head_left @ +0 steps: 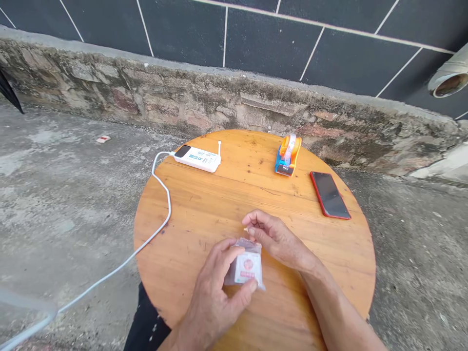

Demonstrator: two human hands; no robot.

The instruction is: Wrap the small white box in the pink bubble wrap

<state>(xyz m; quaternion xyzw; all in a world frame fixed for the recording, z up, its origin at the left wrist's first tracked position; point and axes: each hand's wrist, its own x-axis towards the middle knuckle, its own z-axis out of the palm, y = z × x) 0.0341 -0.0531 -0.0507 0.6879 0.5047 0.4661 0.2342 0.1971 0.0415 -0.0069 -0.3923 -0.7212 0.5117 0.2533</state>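
A: Where is the packet (250,267)?
B: Over the near half of the round wooden table (226,204), a little way in from the near edge. It is clear plastic, with a white, red-printed piece showing through.
A: What has hold of it?
B: The left hand (215,295). Its fingers and thumb are clamped on the packet, the thumb along the lower side and the fingers on the upper left.
A: And the right hand (280,243)?
B: It is just beyond the packet's upper end, fingers curled and thumb drawn in close to them. A tiny pale bit shows by the fingertips, but I cannot tell whether they pinch it or touch the plastic.
A: What else is on the table?
B: A white device (199,158) lies near the far left edge, and its white cable (169,200) runs off over the left edge. A blue and orange tape dispenser (288,158) stands near the far edge, right of its middle. A phone (331,195) with a red case lies near the right edge, screen up.
A: Beyond the far edge?
B: A rough stone base (175,100) with dark tiled wall (183,36) above.
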